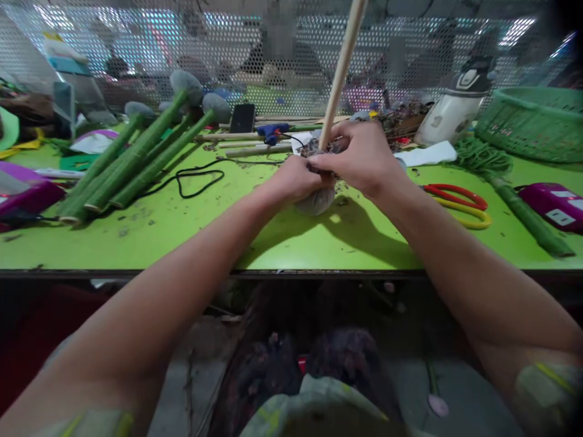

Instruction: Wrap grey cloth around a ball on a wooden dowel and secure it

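A long wooden stick [342, 73] stands slightly tilted, its lower end inside a small grey bag [316, 203] of thin fabric. Brown crumbly bits show at the bag's gathered mouth. My left hand [303, 179] is closed around the bag's upper side, fingers curled. My right hand [364, 155] closes on the bag's mouth from the other side, thumb by the foot of the stick. The fingertips are partly hidden. Behind my hands lies a blue glue gun [273, 133] with a black cord.
Green-wrapped sticks with grey round heads [150, 145] lie at left. Red and yellow-handled scissors [460, 203], green string [483, 156], a green basket [532, 121], a white bottle [450, 112] and a purple box [553, 205] are at right. A perforated metal screen [218, 54] stands behind.
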{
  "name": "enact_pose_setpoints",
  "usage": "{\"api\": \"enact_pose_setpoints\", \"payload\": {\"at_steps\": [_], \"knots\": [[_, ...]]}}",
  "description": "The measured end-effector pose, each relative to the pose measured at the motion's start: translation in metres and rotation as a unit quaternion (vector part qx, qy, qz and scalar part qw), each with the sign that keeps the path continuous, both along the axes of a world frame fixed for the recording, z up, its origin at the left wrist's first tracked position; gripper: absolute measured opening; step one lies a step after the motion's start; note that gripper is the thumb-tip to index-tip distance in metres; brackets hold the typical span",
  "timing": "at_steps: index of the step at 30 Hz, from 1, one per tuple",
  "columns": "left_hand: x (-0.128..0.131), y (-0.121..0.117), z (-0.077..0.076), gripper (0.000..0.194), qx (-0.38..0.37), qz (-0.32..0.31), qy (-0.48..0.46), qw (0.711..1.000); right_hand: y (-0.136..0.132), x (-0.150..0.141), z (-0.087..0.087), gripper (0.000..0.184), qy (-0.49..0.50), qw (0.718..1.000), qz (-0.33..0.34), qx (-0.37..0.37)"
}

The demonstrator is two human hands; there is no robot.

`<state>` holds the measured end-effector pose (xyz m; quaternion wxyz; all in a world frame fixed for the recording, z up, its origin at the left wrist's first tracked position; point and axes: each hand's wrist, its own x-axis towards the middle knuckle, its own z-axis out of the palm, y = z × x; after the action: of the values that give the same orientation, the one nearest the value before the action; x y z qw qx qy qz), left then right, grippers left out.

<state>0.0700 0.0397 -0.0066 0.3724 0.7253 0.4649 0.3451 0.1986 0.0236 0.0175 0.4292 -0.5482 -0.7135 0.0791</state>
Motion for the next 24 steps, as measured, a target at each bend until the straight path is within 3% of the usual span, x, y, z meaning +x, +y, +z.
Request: {"api": "enact_pose_setpoints", "payload": {"at_steps": [6,12,15,24], "knots": [[-0.008,0.010,-0.007,0.016,-0.048,-0.033,-0.100,0.993,-0.002,-0.004,-0.007,0.023,-0.009,0.997,0.055,0.057],[-0.017,0.011,-0.005,0.014,-0.100,-0.110,-0.171,0.974,-0.012,-0.005,-0.014,0.025,0.068,0.986,0.117,0.092],[-0.021,0.011,-0.003,0.011,-0.121,-0.114,-0.199,0.966,-0.010,-0.004,-0.018,0.031,0.095,0.980,0.144,0.100],[-0.025,0.001,0.007,0.014,-0.240,-0.073,-0.205,0.946,-0.003,-0.002,-0.024,0.056,0.178,0.965,0.167,-0.098]]}}
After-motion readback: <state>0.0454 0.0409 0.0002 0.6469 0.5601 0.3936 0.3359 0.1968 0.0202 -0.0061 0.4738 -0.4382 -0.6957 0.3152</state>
